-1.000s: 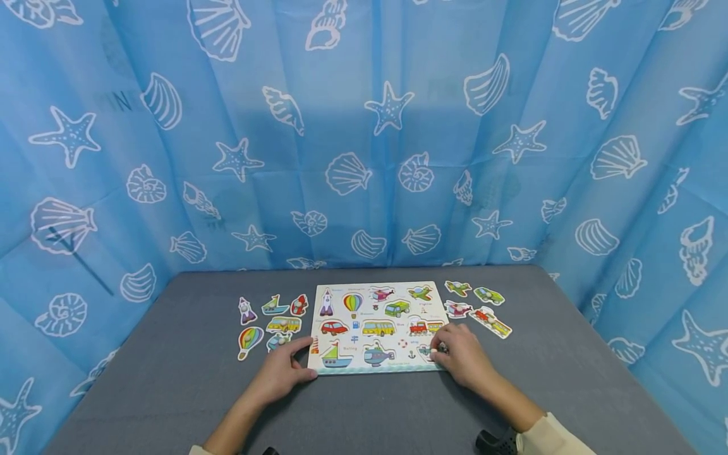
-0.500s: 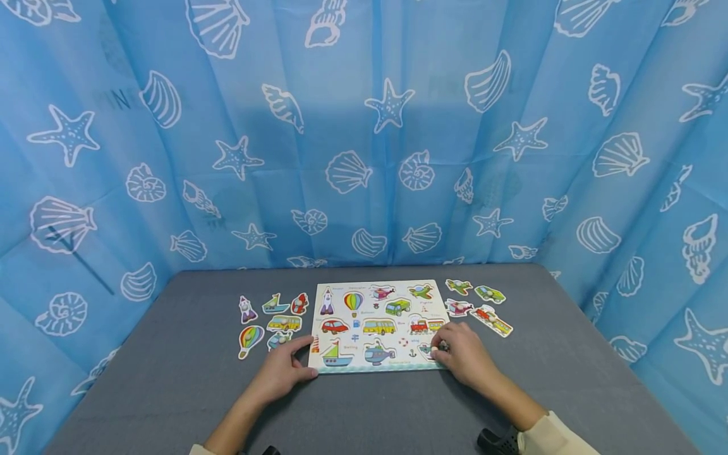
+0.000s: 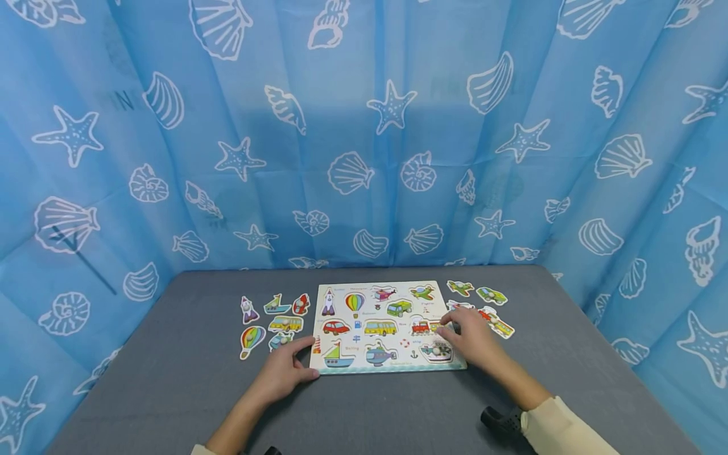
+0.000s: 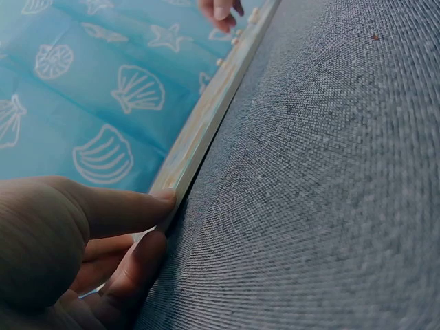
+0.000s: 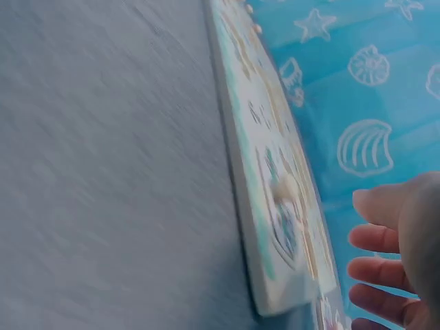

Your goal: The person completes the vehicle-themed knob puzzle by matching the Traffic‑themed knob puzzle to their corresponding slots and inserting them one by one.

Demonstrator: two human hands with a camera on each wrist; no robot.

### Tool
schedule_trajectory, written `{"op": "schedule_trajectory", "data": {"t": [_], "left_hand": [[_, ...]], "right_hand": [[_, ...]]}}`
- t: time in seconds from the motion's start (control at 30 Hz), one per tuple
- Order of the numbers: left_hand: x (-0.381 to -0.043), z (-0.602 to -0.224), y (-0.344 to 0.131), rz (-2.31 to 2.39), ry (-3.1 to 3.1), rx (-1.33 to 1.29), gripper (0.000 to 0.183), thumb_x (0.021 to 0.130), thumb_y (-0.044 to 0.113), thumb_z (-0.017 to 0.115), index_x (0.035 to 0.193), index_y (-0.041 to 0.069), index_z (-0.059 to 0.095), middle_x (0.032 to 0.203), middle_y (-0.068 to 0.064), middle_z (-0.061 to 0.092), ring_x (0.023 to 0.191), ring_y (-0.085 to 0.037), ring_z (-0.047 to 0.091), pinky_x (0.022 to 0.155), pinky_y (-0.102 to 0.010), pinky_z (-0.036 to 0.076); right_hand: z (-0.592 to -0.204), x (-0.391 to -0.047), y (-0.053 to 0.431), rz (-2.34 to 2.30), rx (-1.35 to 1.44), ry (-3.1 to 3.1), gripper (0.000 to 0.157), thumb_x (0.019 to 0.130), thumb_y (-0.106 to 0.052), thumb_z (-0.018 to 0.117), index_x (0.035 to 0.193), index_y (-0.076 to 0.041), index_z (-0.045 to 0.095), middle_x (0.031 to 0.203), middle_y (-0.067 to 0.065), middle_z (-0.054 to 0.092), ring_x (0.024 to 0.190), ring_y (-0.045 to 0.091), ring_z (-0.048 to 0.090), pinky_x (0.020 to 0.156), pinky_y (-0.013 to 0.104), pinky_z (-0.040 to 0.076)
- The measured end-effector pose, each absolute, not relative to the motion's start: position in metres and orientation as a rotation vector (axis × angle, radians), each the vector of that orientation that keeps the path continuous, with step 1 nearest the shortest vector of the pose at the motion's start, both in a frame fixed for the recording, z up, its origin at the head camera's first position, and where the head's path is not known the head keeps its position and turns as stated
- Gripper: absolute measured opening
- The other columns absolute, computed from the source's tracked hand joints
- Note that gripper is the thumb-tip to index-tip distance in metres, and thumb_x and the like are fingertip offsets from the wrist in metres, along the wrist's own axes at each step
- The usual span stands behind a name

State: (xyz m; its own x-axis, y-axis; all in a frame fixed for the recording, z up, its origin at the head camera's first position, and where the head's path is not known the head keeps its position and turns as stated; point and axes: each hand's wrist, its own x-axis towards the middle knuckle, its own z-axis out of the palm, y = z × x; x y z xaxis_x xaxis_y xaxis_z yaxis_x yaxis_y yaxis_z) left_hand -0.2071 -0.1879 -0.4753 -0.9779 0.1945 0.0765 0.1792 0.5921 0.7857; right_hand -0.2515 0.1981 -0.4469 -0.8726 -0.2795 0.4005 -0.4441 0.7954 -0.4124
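Observation:
A vehicle puzzle board [image 3: 372,365] lies flat on the table. My left hand [image 3: 284,368] holds its left side, with the thumb at the near corner, as the left wrist view [image 4: 103,234] also shows. At the board's near right corner sits a ship piece [image 3: 436,354] with a round knob [image 5: 284,187]. My right hand [image 3: 474,338] hovers over the board's right edge near the train picture [image 3: 422,327]. Its fingers [image 5: 381,271] are loosely bent and hold nothing; the hand partly hides the pieces behind it.
Left of the board lie several loose knobbed pieces, among them a balloon [image 3: 252,341], a sailboat [image 3: 276,305] and a bus [image 3: 285,324]. To the right are a plane [image 3: 460,288], a truck [image 3: 491,296] and a train [image 3: 500,325]. A blue shell-print curtain [image 3: 392,189] hangs behind.
My right hand has let go of the ship piece and moved up and to the right, uncovering it on the board. The left hand stays at the board's left edge.

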Motion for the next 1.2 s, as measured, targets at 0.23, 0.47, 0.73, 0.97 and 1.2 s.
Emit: {"op": "schedule_trajectory", "data": {"t": [0.23, 0.47, 0.73, 0.97, 1.2], "left_hand": [[-0.206, -0.473, -0.187, 1.382, 2.784, 0.334, 0.066, 0.070, 0.008, 0.085, 0.129, -0.002, 0.059, 0.072, -0.001, 0.055, 0.054, -0.013, 0.051, 0.050, -0.027, 0.041], [-0.205, -0.475, -0.187, 1.354, 2.801, 0.326, 0.064, 0.071, 0.008, 0.084, 0.130, -0.002, 0.059, 0.078, -0.001, 0.056, 0.055, -0.011, 0.051, 0.050, -0.026, 0.042], [-0.205, -0.473, -0.186, 1.349, 2.812, 0.327, 0.065, 0.071, 0.009, 0.084, 0.130, -0.001, 0.058, 0.073, 0.001, 0.055, 0.054, -0.011, 0.051, 0.050, -0.026, 0.041], [-0.206, -0.473, -0.186, 1.353, 2.800, 0.318, 0.065, 0.072, 0.009, 0.084, 0.130, -0.001, 0.058, 0.075, 0.000, 0.055, 0.054, -0.011, 0.051, 0.050, -0.026, 0.040], [-0.207, -0.475, -0.187, 1.350, 2.799, 0.325, 0.064, 0.072, 0.009, 0.084, 0.130, -0.001, 0.058, 0.078, -0.001, 0.056, 0.054, -0.011, 0.050, 0.049, -0.026, 0.040]], "right_hand": [[-0.445, -0.277, 0.209, 0.592, 0.451, -2.728, 0.010, 0.083, -0.013, 0.075, 0.088, -0.007, 0.070, 0.087, 0.008, 0.064, 0.082, 0.028, 0.055, 0.072, 0.047, 0.043], [-0.449, -0.299, 0.219, 0.499, 0.421, -2.763, 0.010, 0.083, -0.012, 0.073, 0.089, -0.005, 0.070, 0.087, 0.009, 0.063, 0.083, 0.031, 0.055, 0.073, 0.050, 0.041], [-0.457, -0.312, 0.234, 0.440, 0.417, -2.799, 0.007, 0.083, -0.012, 0.073, 0.084, -0.008, 0.069, 0.082, 0.003, 0.060, 0.077, 0.026, 0.053, 0.069, 0.046, 0.040], [-0.462, -0.315, 0.244, 0.442, 0.450, -2.782, 0.008, 0.082, -0.013, 0.075, 0.084, -0.008, 0.070, 0.079, 0.002, 0.060, 0.074, 0.023, 0.054, 0.068, 0.044, 0.042], [-0.461, -0.320, 0.249, 0.442, 0.473, -2.821, 0.010, 0.084, -0.016, 0.075, 0.082, -0.008, 0.068, 0.077, 0.001, 0.059, 0.073, 0.022, 0.054, 0.066, 0.043, 0.042]]}}
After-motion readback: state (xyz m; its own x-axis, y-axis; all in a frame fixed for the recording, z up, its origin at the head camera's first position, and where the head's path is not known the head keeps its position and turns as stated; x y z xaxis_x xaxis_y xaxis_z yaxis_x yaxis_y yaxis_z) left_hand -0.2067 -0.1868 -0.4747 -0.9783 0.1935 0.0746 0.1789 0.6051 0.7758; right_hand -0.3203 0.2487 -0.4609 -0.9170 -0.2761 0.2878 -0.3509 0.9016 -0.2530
